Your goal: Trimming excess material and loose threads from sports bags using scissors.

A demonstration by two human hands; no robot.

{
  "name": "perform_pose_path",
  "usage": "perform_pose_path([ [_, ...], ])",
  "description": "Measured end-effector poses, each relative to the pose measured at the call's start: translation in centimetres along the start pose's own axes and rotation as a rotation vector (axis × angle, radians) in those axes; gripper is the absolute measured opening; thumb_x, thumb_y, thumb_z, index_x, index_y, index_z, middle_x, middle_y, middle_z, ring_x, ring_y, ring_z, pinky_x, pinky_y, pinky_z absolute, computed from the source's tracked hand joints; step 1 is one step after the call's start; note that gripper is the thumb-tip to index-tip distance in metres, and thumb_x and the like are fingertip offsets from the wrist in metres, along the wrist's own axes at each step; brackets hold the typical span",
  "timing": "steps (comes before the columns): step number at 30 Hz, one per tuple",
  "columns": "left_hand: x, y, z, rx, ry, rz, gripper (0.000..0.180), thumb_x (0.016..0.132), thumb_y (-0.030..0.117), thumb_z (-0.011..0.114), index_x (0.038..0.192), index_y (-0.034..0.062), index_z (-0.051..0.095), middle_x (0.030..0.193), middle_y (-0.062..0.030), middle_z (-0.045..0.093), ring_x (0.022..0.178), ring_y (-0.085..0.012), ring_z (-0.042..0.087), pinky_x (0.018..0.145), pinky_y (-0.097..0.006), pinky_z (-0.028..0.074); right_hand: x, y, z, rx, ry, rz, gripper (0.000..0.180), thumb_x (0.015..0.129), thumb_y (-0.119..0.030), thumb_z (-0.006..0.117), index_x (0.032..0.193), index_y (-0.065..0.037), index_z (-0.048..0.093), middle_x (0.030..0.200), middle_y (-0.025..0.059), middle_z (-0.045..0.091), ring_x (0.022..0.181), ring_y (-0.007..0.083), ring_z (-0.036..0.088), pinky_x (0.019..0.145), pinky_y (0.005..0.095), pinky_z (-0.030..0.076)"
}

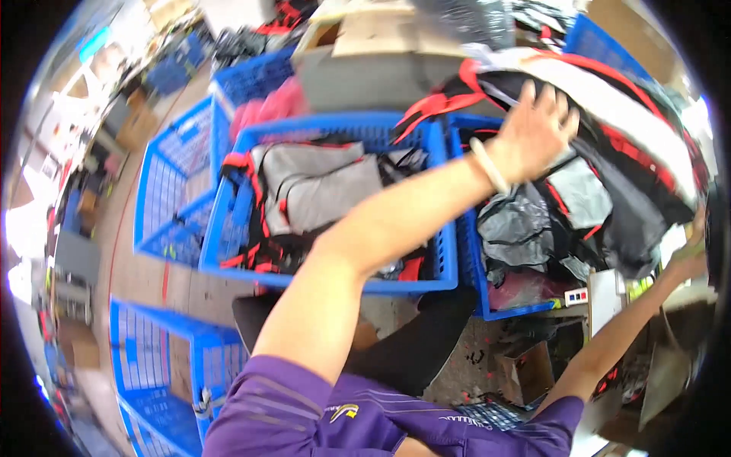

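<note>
My left hand (pixel 537 131) reaches across to the right, fingers spread, beside a large black, white and red fabric piece (pixel 609 99). It wears a pale band on its wrist. The fabric piece arches over a blue crate (pixel 474 274) on the right. Close to the fabric's lower right end is my right hand (pixel 689 257); its fingers are blurred and partly hidden, so its grip does not show. Inside that crate are a dark grey plastic bundle (pixel 518 228) and a light grey piece with red edging (pixel 580 194).
In front of me a blue crate (pixel 327 285) holds folded grey fabric pieces (pixel 327 186) with red and black straps. More blue crates (pixel 171 335) stand on the left. A cardboard box (pixel 529 369) lies low on the right, near a white box (pixel 607 301).
</note>
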State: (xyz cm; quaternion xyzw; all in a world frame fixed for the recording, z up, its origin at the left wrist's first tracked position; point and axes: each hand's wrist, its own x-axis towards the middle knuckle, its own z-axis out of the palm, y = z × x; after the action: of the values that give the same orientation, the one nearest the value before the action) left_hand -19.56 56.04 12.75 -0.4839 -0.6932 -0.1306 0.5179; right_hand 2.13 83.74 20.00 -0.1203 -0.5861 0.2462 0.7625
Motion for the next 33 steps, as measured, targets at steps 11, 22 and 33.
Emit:
perform_pose_path([
  [11, -48.4, 1.9, -15.4, -0.262, -1.014, -0.861, 0.059, 0.084, 0.051, 0.058, 0.113, -0.0006, 0.056, 0.107, -0.0203, 0.059, 0.105, -0.0330, 0.055, 0.087, -0.042, 0.044, -30.1, -1.7, 9.6, 0.229, -0.958, 0.543, 0.024, 0.091, -0.017, 0.060, 0.099, 0.006, 0.061, 0.087, 0.0144, 0.068, 0.079, 0.0213, 0.067, 0.074, 0.0306, 0.054],
  [22, -48.6, 2.0, -14.5, -0.149, -1.113, -1.053, 0.041, 0.084, 0.046, 0.059, 0.076, 0.0064, 0.062, 0.069, -0.0117, 0.063, 0.067, -0.0276, 0.062, 0.062, -0.039, 0.050, -68.4, 4.0, 27.5, 0.165, -1.239, 0.393, 0.029, 0.088, -0.007, 0.064, 0.110, 0.001, 0.047, 0.095, 0.0112, 0.064, 0.079, 0.0218, 0.061, 0.078, 0.0299, 0.049],
  [33, -46.5, -0.8, -13.9, -0.221, -1.091, -1.111, 0.039, 0.076, 0.041, 0.068, 0.092, 0.0056, 0.066, 0.069, -0.0034, 0.055, 0.062, -0.0175, 0.055, 0.052, -0.029, 0.041, -82.1, 11.4, 38.7, -0.141, -1.395, 0.137, 0.032, 0.083, -0.012, 0.061, 0.105, -0.001, 0.041, 0.089, 0.0287, 0.059, 0.086, 0.0496, 0.056, 0.071, 0.0519, 0.044],
])
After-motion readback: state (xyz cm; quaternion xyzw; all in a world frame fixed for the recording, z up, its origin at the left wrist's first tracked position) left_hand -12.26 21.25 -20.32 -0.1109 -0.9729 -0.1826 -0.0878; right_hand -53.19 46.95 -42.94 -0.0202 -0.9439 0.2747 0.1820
